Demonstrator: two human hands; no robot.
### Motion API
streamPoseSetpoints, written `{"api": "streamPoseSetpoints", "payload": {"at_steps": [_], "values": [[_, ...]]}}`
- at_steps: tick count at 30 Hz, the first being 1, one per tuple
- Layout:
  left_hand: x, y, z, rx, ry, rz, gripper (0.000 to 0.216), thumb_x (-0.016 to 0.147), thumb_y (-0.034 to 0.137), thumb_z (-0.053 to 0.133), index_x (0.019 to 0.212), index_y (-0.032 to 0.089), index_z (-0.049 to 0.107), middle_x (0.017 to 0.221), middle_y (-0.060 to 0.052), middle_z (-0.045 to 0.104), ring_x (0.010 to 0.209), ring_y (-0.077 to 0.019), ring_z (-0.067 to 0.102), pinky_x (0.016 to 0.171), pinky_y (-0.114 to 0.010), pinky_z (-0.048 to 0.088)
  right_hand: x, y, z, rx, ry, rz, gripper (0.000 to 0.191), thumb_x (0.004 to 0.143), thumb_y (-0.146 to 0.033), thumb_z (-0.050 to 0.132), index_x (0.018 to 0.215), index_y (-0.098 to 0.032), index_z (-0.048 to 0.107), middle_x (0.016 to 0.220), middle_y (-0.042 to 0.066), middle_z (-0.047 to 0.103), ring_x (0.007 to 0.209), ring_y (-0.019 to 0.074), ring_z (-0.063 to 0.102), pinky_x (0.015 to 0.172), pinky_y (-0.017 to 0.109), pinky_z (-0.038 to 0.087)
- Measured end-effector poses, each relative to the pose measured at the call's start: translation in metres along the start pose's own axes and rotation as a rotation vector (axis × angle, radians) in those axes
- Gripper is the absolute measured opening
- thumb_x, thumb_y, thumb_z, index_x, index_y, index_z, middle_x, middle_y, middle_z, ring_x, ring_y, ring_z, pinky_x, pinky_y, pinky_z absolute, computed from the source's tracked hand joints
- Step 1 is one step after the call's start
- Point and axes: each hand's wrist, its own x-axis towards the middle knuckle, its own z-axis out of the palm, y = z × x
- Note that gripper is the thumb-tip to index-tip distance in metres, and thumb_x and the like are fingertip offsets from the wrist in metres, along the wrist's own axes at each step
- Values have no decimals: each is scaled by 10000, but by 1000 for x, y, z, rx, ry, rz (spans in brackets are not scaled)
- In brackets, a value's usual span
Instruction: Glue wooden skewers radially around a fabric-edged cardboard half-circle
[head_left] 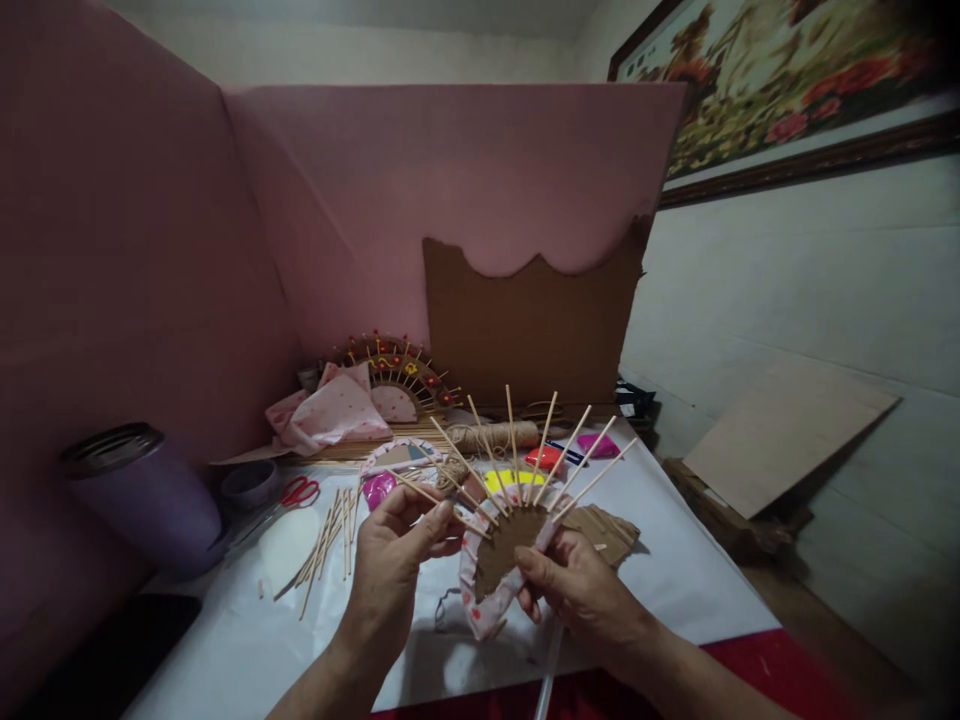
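Over the white table, both hands hold a half-round brown cardboard piece edged in pink patterned cloth, with several thin wooden sticks fanning out of its top. My right hand grips its lower right edge with the fingers closed. My left hand pinches one of the leftmost sticks at the piece's left side.
Loose wooden sticks and red-handled scissors lie left on the white table. A purple tumbler stands far left. A finished decorated fan, pink cloth, a twine roll and coloured clay packets sit behind. Pink boards wall the back.
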Motion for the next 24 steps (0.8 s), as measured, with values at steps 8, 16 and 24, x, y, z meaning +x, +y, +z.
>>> {"api": "streamPoseSetpoints", "payload": {"at_steps": [8, 16, 24], "values": [[2, 2, 3, 12, 0, -11, 147, 674, 231, 701, 722, 165, 578, 655, 12, 632, 597, -131, 622, 532, -228, 510, 1, 1, -2, 3, -28, 6, 307, 736, -421, 648, 642, -134, 596, 579, 11, 594, 459, 85, 477, 468, 219, 354], [-1, 0, 0, 17, -5, 2, 142, 684, 234, 693, 736, 165, 580, 664, 8, 634, 600, -134, 623, 539, -234, 510, 0, 0, -1, -12, 0, 9, 324, 726, -432, 653, 617, -135, 585, 537, -1, 586, 439, 77, 476, 469, 215, 333], [1, -1, -1, 26, 4, 19, 140, 676, 228, 697, 728, 163, 584, 635, 8, 630, 571, -128, 611, 532, -231, 506, -1, -1, 1, -20, 0, -7, 312, 726, -438, 648, 674, -132, 619, 602, 12, 598, 440, 74, 469, 458, 217, 337]]}}
